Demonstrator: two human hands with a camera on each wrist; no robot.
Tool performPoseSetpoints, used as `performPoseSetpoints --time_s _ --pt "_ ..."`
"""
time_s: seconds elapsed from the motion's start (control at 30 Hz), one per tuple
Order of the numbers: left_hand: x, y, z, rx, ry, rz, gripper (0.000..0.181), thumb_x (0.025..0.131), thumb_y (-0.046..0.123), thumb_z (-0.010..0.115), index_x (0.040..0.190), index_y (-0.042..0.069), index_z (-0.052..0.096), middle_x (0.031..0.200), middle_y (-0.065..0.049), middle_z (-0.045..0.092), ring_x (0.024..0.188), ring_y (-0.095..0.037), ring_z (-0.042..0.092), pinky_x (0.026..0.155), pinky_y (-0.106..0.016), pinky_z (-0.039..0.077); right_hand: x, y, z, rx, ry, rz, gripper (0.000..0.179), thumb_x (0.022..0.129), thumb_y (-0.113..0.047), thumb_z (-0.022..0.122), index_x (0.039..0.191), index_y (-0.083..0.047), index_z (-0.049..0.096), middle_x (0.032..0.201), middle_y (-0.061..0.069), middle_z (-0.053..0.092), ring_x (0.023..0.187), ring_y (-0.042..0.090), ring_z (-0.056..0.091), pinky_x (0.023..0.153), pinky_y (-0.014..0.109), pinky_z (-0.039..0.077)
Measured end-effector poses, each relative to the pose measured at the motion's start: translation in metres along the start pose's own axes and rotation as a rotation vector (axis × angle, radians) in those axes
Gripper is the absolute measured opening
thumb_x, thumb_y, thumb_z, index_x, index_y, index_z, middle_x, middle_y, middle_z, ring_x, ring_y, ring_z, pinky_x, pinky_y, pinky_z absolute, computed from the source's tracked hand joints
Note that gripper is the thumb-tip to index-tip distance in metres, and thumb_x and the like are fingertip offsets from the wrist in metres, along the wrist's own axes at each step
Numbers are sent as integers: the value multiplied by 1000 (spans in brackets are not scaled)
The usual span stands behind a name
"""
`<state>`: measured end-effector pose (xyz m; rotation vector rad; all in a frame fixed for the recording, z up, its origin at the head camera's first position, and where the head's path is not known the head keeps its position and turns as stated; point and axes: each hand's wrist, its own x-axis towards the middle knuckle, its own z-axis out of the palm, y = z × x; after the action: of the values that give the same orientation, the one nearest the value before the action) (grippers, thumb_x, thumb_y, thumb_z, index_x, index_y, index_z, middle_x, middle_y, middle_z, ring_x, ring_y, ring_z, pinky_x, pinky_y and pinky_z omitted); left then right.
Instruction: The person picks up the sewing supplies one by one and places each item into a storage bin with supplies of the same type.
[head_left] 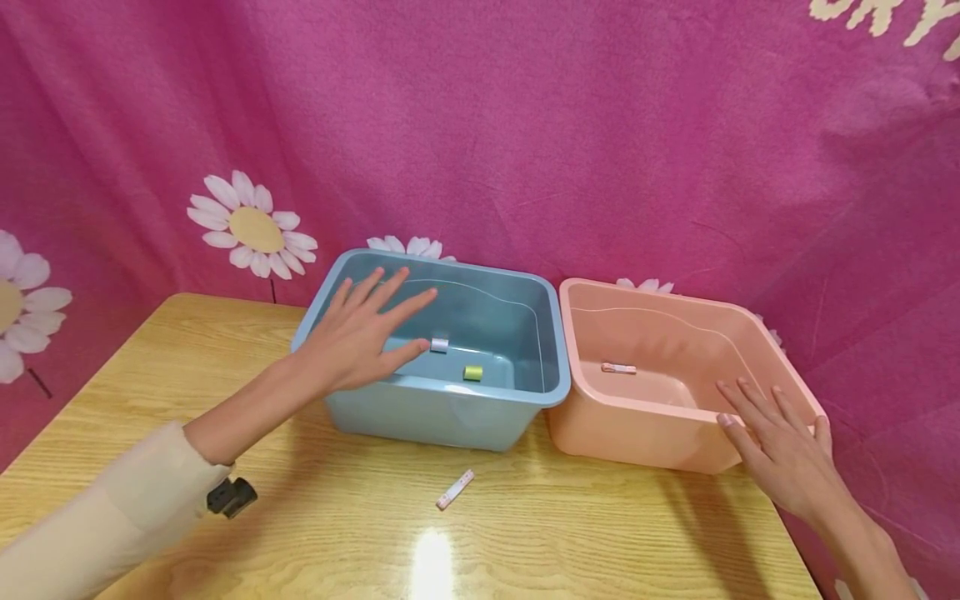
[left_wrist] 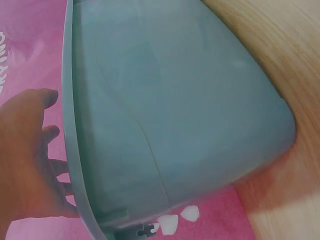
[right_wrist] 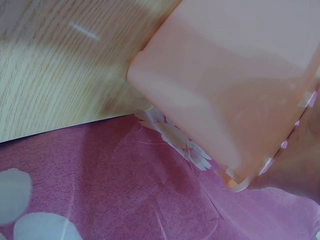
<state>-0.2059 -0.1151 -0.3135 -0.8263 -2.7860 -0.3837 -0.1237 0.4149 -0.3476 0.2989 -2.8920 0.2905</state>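
My left hand point(head_left: 352, 337) hovers with spread fingers over the left side of a blue plastic bin point(head_left: 442, 417). Inside that bin lie a small pale lavender piece point(head_left: 439, 345) and a small yellow-green piece point(head_left: 472, 373). On the right, my right hand point(head_left: 791, 458) reaches over the near right rim of a peach plastic bin point(head_left: 637, 433), fingers extended and holding nothing. A thin pink-and-white strip point(head_left: 618, 367) lies on the floor of the peach bin. Another such patterned strip point(head_left: 455, 490) rests on the table in front of the blue bin.
Both bins stand side by side on a wood-grain table point(head_left: 360, 517). Close behind them hangs a magenta cloth point(head_left: 525, 142) printed with white daisies. The table's right edge runs just past the peach bin.
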Motion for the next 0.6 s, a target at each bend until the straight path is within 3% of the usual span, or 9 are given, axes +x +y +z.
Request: performPoseSetpoints --time_s 0.3,0.6 --pt "-20 -8 -1 13 -15 -41 66 99 51 54 157 26 34 164 -15 19 147 -45 13 112 -70 8 0 -1 -1 6 -9 5 53 108 -33 41 158 -23 30 161 17 24 145 52 10 98 81 -7" --pt "-29 -13 1 -25 -11 -55 64 100 50 53 156 26 35 163 -16 19 147 -45 12 109 -73 8 0 -1 -1 5 -3 6 53 108 -33 42 158 -23 31 160 18 26 145 52 11 98 81 -7"
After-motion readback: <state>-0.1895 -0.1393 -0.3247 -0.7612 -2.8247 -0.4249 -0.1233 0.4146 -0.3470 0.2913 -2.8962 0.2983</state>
